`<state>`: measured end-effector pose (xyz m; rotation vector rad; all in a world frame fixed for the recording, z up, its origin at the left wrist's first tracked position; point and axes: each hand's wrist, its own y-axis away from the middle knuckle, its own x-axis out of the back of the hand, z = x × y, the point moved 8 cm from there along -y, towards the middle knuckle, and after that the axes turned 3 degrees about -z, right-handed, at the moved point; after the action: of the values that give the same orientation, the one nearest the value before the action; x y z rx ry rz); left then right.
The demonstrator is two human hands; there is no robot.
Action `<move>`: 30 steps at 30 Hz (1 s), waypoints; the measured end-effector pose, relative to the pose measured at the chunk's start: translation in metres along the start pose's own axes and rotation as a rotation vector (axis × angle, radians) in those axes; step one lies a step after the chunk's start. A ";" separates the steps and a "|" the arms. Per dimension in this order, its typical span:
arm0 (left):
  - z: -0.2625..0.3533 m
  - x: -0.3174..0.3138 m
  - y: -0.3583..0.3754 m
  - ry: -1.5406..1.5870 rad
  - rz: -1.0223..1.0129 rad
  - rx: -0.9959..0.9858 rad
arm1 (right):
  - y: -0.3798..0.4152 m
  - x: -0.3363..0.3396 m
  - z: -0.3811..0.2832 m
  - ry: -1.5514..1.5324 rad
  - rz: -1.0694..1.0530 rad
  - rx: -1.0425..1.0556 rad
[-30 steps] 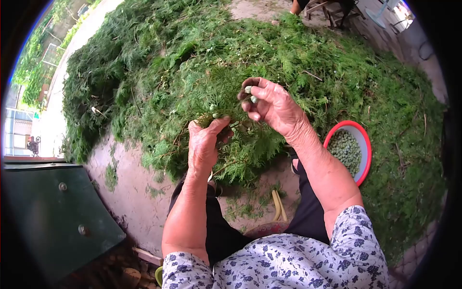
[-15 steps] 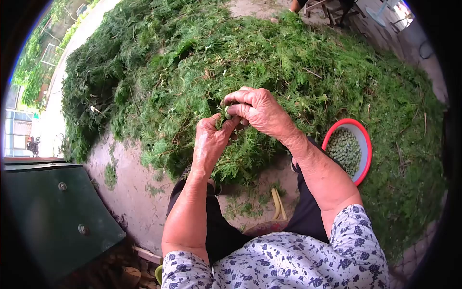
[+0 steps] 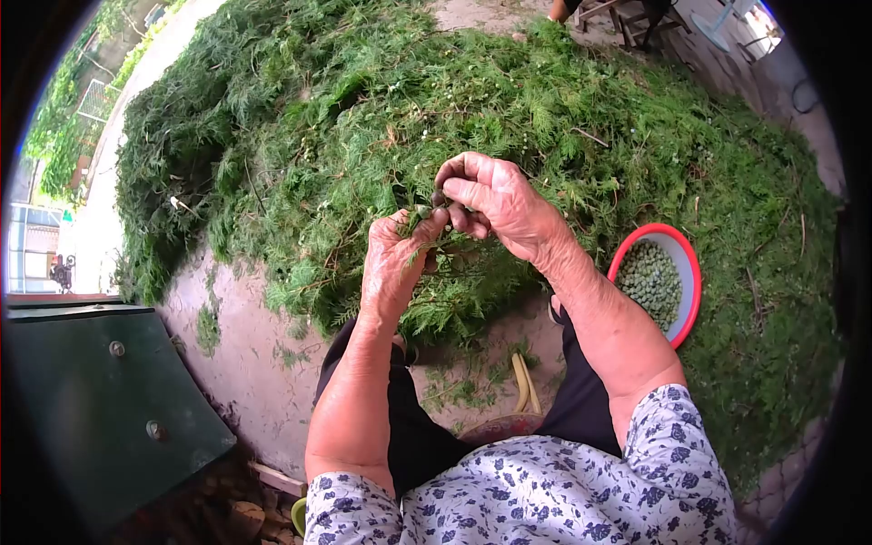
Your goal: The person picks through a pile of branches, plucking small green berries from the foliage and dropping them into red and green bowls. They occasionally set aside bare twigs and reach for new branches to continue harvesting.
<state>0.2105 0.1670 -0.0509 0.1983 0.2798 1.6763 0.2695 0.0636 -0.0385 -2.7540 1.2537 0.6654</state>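
My left hand is closed, pinching a green conifer sprig between thumb and fingers. A small pale-green cone shows at its thumb. Just to the right, my right hand is curled, with thumb and forefinger bent toward the left fingertips. Whether anything sits inside its curled fingers is hidden. Both hands hang over the near edge of a large heap of cut conifer branches. To the right, a grey basin with a red rim holds many small green cones.
A dark green panel with bolts stands at the lower left. Concrete floor runs between it and the heap. Two pale sticks lie between my knees. Another person's dark-clad leg and wooden seats show at the far top.
My right hand has shifted slightly right, and its fingertips have parted from the cone at my left thumb. The left hand has stayed nearly in place with the sprig.
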 end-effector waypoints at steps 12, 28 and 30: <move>0.008 0.000 0.001 -0.287 0.012 0.004 | 0.002 0.009 -0.001 0.241 0.107 0.132; -0.009 0.002 -0.008 0.297 0.067 0.013 | 0.001 0.002 0.013 -0.067 0.096 -0.044; -0.005 0.002 -0.007 0.309 0.101 -0.020 | 0.001 0.003 0.013 -0.019 0.118 -0.051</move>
<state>0.2150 0.1694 -0.0579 -0.0645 0.4905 1.8081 0.2654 0.0634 -0.0510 -2.7234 1.4234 0.7407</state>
